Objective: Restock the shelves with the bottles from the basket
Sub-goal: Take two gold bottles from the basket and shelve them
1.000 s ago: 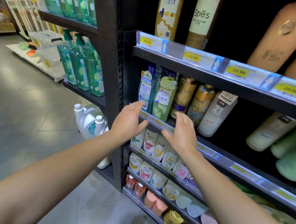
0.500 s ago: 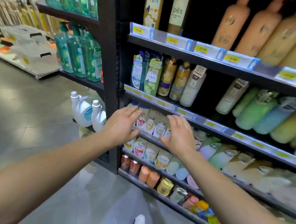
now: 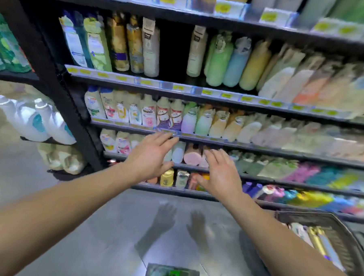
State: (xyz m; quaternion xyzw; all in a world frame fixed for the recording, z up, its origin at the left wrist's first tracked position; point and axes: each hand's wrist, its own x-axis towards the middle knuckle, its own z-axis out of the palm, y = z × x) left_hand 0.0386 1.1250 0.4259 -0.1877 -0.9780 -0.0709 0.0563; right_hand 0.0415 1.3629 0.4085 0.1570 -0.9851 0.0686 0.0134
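Note:
My left hand and my right hand hover side by side in front of the lower shelves, fingers straight and spread, holding nothing. A dark basket stands on the floor at the lower right; several bottles lie in it, white, gold and pale blue. The black shelving is packed with rows of bottles. A dark gap shows between a white bottle and a cream bottle on the upper shelf. The picture is blurred by motion.
A side rack at the left holds green bottles and big white jugs. Grey tiled floor lies below my arms. A green and grey object sits at the bottom edge.
My view has swung down and to the right, so the basket has come into sight. Both hands have dropped from the middle shelf to the lower shelves, still holding nothing.

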